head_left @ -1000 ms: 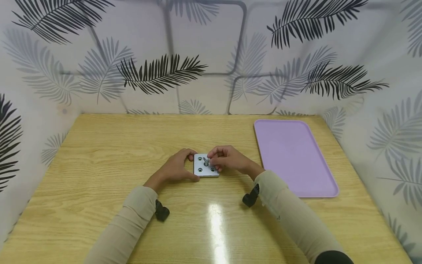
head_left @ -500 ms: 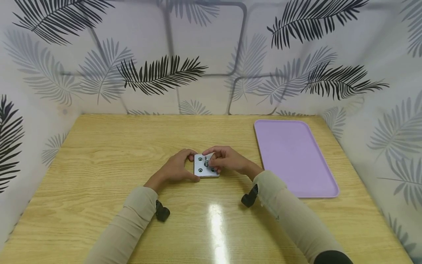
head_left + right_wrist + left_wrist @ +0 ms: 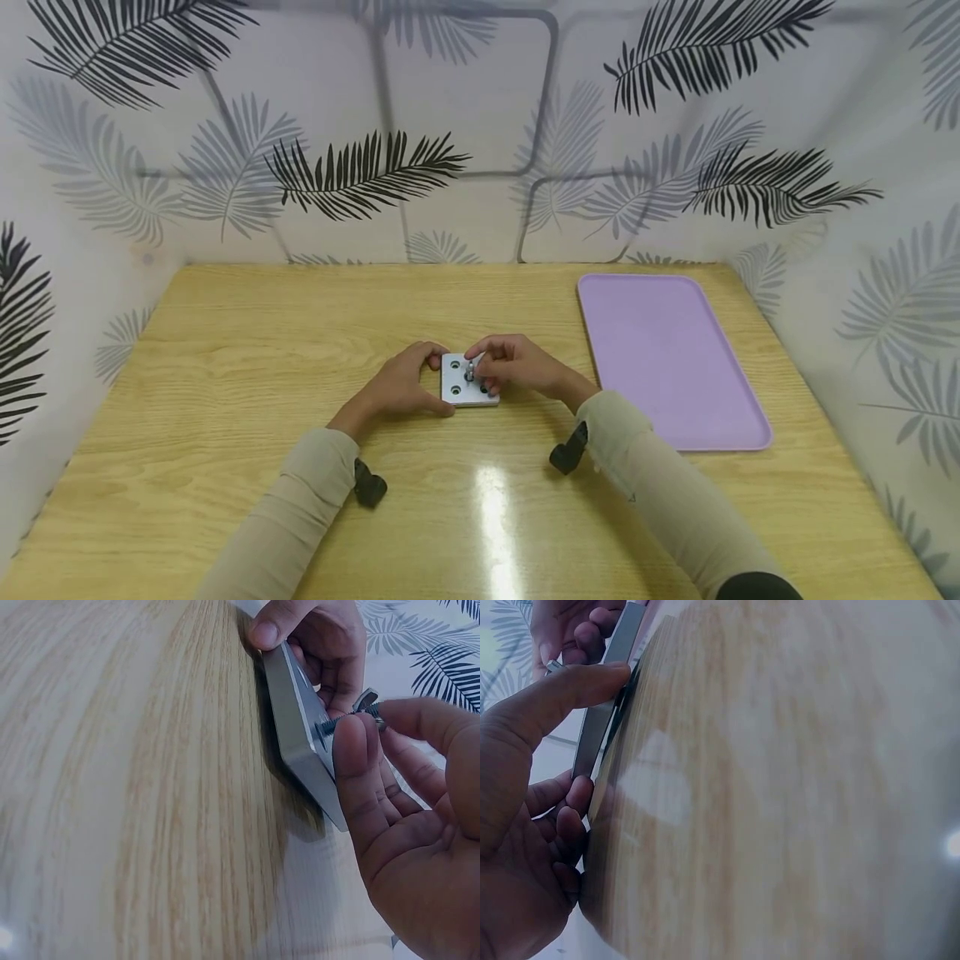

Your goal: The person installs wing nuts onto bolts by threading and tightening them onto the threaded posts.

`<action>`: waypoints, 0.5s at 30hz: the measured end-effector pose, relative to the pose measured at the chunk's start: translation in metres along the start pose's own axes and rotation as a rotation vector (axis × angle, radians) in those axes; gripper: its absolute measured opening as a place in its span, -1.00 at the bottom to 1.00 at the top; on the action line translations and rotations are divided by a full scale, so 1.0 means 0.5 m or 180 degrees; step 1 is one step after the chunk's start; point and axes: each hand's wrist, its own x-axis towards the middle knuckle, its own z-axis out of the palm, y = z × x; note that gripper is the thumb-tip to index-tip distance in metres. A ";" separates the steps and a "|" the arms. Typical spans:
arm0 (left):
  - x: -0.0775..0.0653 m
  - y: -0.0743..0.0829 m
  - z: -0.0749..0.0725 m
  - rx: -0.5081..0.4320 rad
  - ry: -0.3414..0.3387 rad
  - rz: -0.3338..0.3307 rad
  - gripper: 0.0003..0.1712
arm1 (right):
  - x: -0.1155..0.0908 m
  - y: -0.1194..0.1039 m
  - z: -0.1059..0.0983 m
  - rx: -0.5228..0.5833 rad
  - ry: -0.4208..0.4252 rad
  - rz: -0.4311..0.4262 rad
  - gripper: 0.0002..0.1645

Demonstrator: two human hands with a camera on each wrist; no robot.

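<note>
A square silver metal plate (image 3: 470, 397) with holes near its corners lies on the wooden table. From its middle rises a threaded bolt (image 3: 327, 727), with a wing nut (image 3: 365, 700) partway up it. My left hand (image 3: 400, 384) grips the plate at its left side, thumb on the near edge and fingers at the far corner. My right hand (image 3: 523, 367) pinches the wing nut between thumb and index finger, above the plate's surface. In the right wrist view, the thumb covers part of the bolt and nut.
To the right, a purple tray (image 3: 667, 358) lies on the table (image 3: 300, 308). Leaf-patterned fabric (image 3: 450, 208) borders the table at the back and sides. A black wrist camera (image 3: 568, 450) hangs from the right sleeve, another from the left.
The right index finger reached out past the wing nut half a second ago and is now drawn back closer to it. The left hand and plate keep their place on the table.
</note>
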 end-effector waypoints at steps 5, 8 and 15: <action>-0.002 0.002 0.000 -0.0006 -0.0006 0.0015 -0.09 | 0.001 0.002 -0.001 0.0013 0.0121 0.0040 -0.68; -0.003 0.004 -0.001 0.0006 -0.0012 0.0013 -0.09 | 0.001 0.002 0.000 0.0030 0.0173 0.0039 -0.72; -0.003 0.004 -0.001 0.0020 -0.0004 0.0012 -0.09 | 0.000 0.004 -0.003 0.0026 0.0191 0.0025 -0.77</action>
